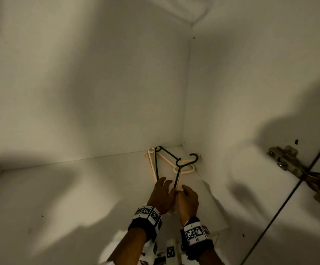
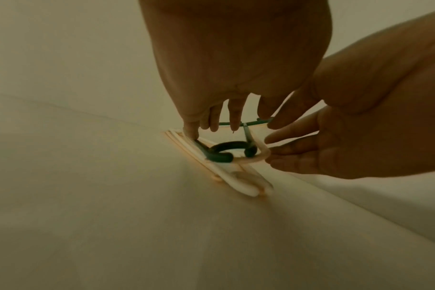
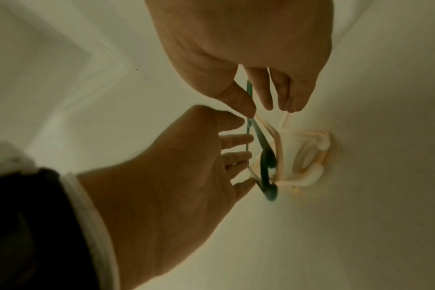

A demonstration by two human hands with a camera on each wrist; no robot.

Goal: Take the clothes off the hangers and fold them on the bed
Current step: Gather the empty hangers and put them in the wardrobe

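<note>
Several bare hangers lie stacked in the back right corner of a white cupboard shelf point(image 1: 78, 188). Dark green hangers point(image 1: 177, 175) rest on top of cream and peach ones point(image 1: 186, 170). My left hand point(image 1: 166, 185) reaches in with straight fingers whose tips touch the green hanger point(image 2: 221, 151) and the cream stack point(image 2: 236, 180). My right hand point(image 1: 183, 190) is just beside it and pinches a thin green hanger arm point(image 3: 248, 90) between thumb and forefinger. In the right wrist view the left hand's fingers point(image 3: 236, 140) lie against the same green frame.
The cupboard's back wall point(image 1: 98, 92) and right side wall point(image 1: 241, 92) close in the corner. A metal door hinge point(image 1: 289, 163) and a door edge sit at the right. The shelf's left part is bare and shadowed.
</note>
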